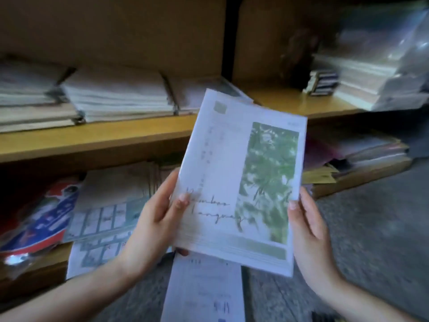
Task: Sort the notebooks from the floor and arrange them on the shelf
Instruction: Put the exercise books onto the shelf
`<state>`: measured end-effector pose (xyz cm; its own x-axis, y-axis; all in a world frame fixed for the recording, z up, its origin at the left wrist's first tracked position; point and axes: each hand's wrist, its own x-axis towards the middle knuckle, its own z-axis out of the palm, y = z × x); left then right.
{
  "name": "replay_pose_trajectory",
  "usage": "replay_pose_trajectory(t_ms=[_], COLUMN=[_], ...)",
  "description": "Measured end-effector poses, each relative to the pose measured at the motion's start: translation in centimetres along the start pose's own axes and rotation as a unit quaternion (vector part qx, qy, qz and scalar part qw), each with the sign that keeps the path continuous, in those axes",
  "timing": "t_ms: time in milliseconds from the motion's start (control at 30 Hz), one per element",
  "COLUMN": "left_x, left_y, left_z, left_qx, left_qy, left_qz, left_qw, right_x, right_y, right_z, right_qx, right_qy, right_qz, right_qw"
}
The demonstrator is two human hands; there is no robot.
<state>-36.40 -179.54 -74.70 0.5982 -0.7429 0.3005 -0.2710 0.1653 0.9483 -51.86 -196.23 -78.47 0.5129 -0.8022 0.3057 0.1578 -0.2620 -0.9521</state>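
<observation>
I hold a stack of white notebooks (234,173) upright in front of a wooden shelf (97,138). The top cover shows a green bamboo picture and grey script. My left hand (155,219) grips the stack's lower left edge, thumb on the cover. My right hand (311,228) grips the lower right edge. Another white notebook (204,291) lies on the grey floor below the held stack. Stacks of pale notebooks (116,94) lie flat on the middle shelf board.
The lower shelf holds a red and blue packet (44,219) and gridded sheets (102,224). At right, plastic-wrapped paper stacks (380,73) sit on a shelf, with cardboard and folders (355,159) below. A dark upright (228,36) divides the shelf units.
</observation>
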Motion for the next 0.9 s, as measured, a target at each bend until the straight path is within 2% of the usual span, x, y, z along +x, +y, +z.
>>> replay_pose_trajectory(t_ms=[133, 233, 400, 500, 600, 700, 800, 900], left_x=[2.7, 4.6, 8.0, 10.6, 13.2, 15.0, 15.3, 14.7], left_y=[1.6, 2.7, 4.7, 5.3, 5.5, 5.8, 5.2, 4.2], left_z=[0.1, 0.0, 0.0, 0.5, 1.2, 1.5, 2.2, 2.9], left_qx=[-0.041, -0.073, -0.104, -0.129, -0.159, -0.185, -0.104, 0.11], left_qy=[0.065, 0.108, 0.157, 0.184, 0.194, 0.193, 0.104, 0.063], left_qz=[0.036, 0.019, 0.018, -0.02, -0.083, -0.14, -0.175, -0.135], left_qw=[0.996, 0.991, 0.982, 0.974, 0.964, 0.953, 0.974, 0.983], right_x=[4.7, 7.0, 7.5, 9.4, 12.8, 15.8, 17.1, 16.9], right_y=[-2.6, -4.7, -6.7, -7.2, -6.8, -6.2, -4.9, -3.6], right_z=[0.8, 1.2, 1.8, 2.7, 3.4, 3.7, 3.7, 3.8], right_qx=[0.062, 0.143, 0.217, 0.225, 0.229, 0.277, 0.286, 0.211], right_qy=[-0.031, -0.074, -0.069, -0.07, -0.052, -0.034, -0.034, -0.015], right_qz=[0.015, 0.015, -0.006, -0.012, 0.017, 0.058, 0.098, 0.086], right_qw=[0.997, 0.987, 0.974, 0.972, 0.972, 0.959, 0.953, 0.974])
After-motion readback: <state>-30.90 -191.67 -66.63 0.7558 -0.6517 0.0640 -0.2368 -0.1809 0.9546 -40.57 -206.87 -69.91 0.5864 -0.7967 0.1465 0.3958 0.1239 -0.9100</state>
